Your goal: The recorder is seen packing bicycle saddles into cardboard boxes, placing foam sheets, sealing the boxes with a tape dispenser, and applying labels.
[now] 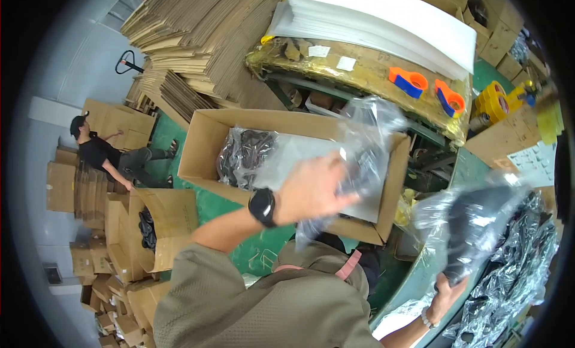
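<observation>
Loose olive-brown top, black watch, pale bracelet.
The top (257, 306) is finely textured, its wide left sleeve (197, 282) ending near the elbow; a black wristwatch (262, 207) with a dark strap and rounded case circles the left arm (223, 230), a thin, light-coloured bracelet (427, 318) the right arm (407, 335). A flat pink strip (348, 264) shows at the front.

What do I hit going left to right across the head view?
Co-worker → dark bagged item in the open carton → left hand → right hand → yellow tape rolls
</observation>
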Tool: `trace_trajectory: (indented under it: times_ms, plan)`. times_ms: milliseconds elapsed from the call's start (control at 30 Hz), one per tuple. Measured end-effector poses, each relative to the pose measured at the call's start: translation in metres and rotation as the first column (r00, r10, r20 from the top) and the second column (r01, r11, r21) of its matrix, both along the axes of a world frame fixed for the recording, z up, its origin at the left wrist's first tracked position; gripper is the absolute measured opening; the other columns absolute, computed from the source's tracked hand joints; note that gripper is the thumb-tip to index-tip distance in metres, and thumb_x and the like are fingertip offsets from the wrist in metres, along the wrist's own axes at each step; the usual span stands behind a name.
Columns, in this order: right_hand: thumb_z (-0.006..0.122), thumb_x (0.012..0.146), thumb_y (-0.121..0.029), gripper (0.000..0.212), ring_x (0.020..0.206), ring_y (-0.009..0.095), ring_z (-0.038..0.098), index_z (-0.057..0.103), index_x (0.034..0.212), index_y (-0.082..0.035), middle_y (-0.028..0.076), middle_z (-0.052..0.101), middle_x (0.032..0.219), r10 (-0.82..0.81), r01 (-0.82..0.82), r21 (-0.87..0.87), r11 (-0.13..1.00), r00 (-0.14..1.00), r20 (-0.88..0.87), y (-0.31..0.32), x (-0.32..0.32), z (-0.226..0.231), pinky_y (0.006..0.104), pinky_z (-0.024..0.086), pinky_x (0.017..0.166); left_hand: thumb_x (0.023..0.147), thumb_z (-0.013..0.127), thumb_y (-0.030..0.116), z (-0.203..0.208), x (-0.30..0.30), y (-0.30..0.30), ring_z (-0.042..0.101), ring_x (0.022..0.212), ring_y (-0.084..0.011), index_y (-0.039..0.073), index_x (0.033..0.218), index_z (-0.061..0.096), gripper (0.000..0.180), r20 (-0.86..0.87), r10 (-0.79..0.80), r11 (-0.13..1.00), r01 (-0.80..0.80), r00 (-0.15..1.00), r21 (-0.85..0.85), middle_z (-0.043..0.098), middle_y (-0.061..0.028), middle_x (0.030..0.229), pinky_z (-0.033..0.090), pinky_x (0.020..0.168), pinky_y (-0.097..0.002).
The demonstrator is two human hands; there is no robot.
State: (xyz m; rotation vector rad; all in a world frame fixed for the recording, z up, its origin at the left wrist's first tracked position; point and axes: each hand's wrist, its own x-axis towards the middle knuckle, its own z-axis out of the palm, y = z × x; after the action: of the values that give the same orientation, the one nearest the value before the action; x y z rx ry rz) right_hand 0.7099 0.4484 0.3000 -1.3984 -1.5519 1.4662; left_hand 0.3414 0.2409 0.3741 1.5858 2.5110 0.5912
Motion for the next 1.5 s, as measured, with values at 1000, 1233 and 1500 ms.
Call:
trace_trajectory:
  times_ms: [1000, 1233, 1500]
  plan:
    - [0.063, 0.082, -0.014, 0.045, 0.102, 0.039, 0.061, 0.056, 0.123, 0.004, 0.023, 0.065, 0.105, 0.795, -0.943, -0.018, 0.331, 0.269, 0.544, -0.250, -0.366, -0.110, 0.0452, 0.050, 0.092, 0.079, 0.071, 0.040, -0.291, -0.148, -0.122, 0.031, 0.143, -0.0375, 0.009, 0.135, 0.053, 0.066, 0.075, -0.229, 0.952, 0.239, 0.971, -0.190, 0.040, -0.0145, 0.150, 0.027, 0.115, -0.0581]
    - [0.064, 0.083, -0.016, 0.037, 0.096, 0.037, 0.062, 0.059, 0.113, 0.003, 0.021, 0.065, 0.099, 0.581, -0.834, 0.132, 0.536, 0.477, 0.659, -0.226, -0.267, -0.074, 0.0443, 0.052, 0.086, 0.079, 0.063, 0.013, -0.313, -0.149, -0.073, 0.031, 0.143, -0.0392, 0.014, 0.137, 0.050, 0.060, 0.062, -0.170, 0.918, 0.180, 0.984, -0.353, 0.035, -0.0153, 0.154, 0.033, 0.109, -0.0621]
    - [0.067, 0.080, -0.013, 0.034, 0.096, 0.033, 0.061, 0.062, 0.111, -0.001, 0.017, 0.062, 0.101, 0.293, -0.352, 0.539, 0.765, 0.936, 0.196, -0.147, -0.144, -0.068, 0.0428, 0.051, 0.085, 0.072, 0.076, 0.030, -0.315, -0.140, -0.098, 0.027, 0.142, -0.0461, 0.012, 0.137, 0.053, 0.072, -0.148, -0.212, 0.835, 0.100, 0.966, -0.541, 0.035, -0.0220, 0.153, 0.028, 0.113, -0.0589]
